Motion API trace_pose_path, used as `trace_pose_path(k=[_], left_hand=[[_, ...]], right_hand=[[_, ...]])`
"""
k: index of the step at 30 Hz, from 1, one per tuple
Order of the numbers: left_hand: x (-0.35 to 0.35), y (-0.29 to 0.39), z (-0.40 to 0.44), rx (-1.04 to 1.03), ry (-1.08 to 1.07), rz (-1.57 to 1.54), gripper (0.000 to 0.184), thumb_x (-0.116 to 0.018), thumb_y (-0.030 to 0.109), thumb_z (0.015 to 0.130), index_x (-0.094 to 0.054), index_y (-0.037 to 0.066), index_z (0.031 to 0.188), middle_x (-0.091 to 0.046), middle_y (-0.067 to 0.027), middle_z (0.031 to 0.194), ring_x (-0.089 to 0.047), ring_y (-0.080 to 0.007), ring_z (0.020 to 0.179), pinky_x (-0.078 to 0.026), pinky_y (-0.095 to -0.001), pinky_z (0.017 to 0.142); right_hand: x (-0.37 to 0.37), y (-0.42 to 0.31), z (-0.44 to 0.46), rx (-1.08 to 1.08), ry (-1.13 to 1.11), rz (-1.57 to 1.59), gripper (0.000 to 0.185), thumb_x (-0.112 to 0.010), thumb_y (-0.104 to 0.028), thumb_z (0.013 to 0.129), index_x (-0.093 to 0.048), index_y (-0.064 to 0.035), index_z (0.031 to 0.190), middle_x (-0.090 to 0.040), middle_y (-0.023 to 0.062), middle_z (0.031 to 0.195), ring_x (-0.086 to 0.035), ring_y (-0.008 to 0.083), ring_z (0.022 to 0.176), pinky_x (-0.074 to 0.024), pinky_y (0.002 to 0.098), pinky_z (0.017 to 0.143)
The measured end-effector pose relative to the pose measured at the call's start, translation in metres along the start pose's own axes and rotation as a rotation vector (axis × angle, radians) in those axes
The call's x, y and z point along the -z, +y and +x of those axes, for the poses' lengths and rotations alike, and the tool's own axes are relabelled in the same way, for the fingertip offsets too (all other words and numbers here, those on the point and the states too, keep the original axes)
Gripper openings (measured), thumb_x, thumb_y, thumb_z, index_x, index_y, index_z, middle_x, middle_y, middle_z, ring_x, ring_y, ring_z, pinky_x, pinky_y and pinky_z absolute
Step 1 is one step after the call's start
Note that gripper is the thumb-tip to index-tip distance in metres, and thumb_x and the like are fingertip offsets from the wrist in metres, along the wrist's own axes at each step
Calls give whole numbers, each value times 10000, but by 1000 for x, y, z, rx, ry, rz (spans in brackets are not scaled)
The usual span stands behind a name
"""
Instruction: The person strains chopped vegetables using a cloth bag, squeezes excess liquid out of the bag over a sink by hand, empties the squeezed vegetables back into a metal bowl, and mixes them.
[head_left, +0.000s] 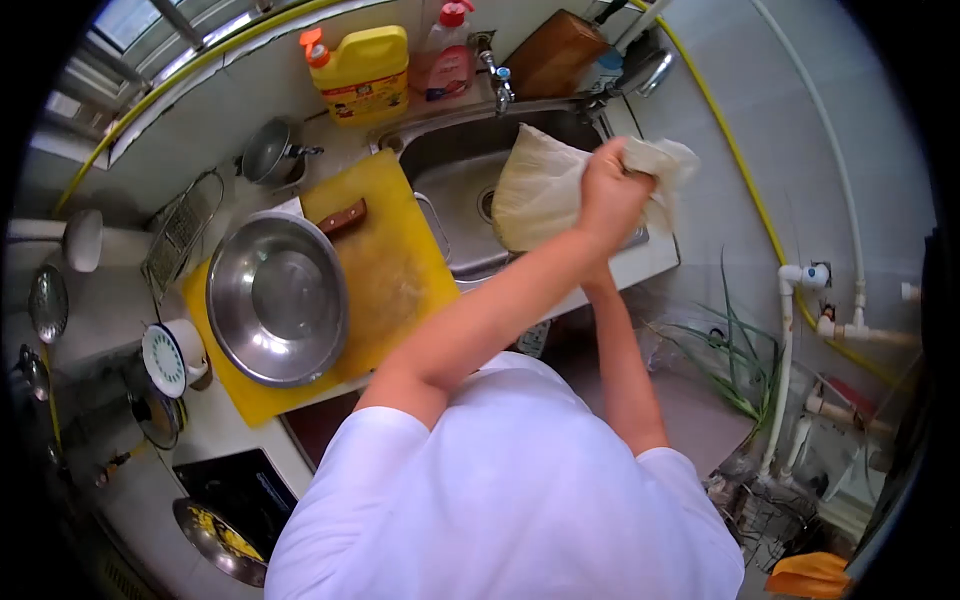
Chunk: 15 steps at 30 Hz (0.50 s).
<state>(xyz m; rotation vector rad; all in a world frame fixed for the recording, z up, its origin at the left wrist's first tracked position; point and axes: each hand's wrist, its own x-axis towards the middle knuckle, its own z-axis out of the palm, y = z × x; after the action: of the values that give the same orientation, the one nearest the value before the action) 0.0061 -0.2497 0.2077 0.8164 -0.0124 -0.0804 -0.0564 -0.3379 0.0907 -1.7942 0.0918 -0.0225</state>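
Observation:
A pale, off-white cloth bag [540, 185] hangs over the right side of the steel sink [450, 190], its bulging, yellowish lower part inside the basin. My left hand [612, 195] is closed in a fist around its gathered neck. Loose cloth sticks out beyond the fist to the right. The left forearm crosses in front of my body. Below it rises my right forearm [630, 370]; the right hand is hidden behind the left wrist and the bag, so its fingers do not show.
A steel bowl [278, 300] and a brown-handled knife [343, 217] lie on a yellow cutting board [385, 270]. Behind stand a yellow jug [365, 80], a pink-capped bottle [448, 60] and a tap [500, 85]. Green onions [740, 360] and white pipes [788, 350] are at right.

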Motion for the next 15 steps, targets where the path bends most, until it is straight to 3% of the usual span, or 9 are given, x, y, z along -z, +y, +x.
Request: trace_pose_path(k=[3,7,9,12,15], left_hand=[[-17,-5,-15,-29,71,19,124,-594,-18,699,-589,40,808,-596,-6,731,-543,-90,701,-446,-259,631],[-24,-8,-40,-13,49,42,121,-605,-6,714,-566,34,822,-568,-3,715,-526,-84,695,-437,-257,621],[-28,-14,-53,16,21,-27,127,-592,-19,723,-557,34,833,-552,10,721,-509,-67,693,-427,-243,611],[-29,-25,-59,111,-55,-112,130,-577,-33,724,-556,36,832,-554,17,736,-506,-56,699,-420,-230,610],[-26,-25,-52,90,-94,-51,156,-570,-42,722,-564,45,851,-556,24,753,-513,-60,719,-417,-225,618]], right_hand=[[-30,4,3,-129,12,-148,1178,-897,-326,487,-218,-20,1400,-360,139,1364,-284,232,1311,-241,312,1063],[-50,-5,47,290,240,-158,936,-791,-285,684,-248,9,1388,-401,110,1318,-365,184,1210,-273,277,1036],[-49,-14,56,397,294,-164,876,-765,-275,734,-255,16,1385,-412,103,1306,-385,172,1185,-281,268,1029],[-40,-21,57,189,87,-53,602,-705,-330,788,-451,1,1223,-503,75,1213,-448,165,1128,-323,260,986],[-38,-25,68,132,79,70,537,-683,-323,804,-456,-14,1180,-504,66,1162,-456,162,1091,-341,267,960]])
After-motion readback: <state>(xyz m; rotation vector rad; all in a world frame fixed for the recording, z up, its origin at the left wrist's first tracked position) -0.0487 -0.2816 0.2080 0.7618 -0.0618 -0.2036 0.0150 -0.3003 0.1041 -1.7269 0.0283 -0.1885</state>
